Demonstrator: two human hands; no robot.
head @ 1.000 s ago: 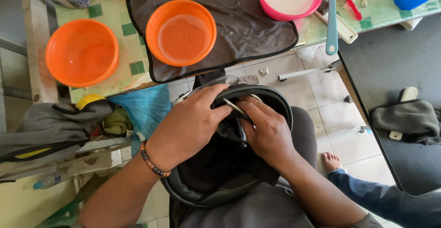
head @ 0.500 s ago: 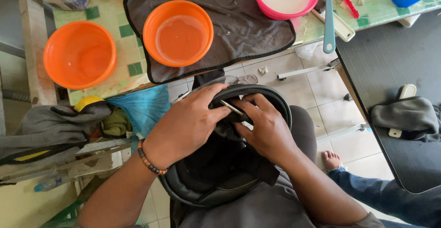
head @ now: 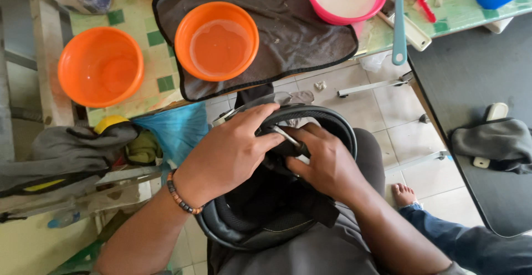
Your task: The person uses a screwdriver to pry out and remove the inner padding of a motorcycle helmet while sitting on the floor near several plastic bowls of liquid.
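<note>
Black helmet unmoved; left hand, right hand still clutching its rim.

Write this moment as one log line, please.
left hand: grips helmet rim | right hand: presses inner padding | orange bowl: on cloth

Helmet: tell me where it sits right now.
In the head view the dark helmet lies upturned on the person's lap, bottom centre, with the left hand and right hand on its upper rim, below the table edge.

Pale tiled floor beneath a green-checked table.
</note>
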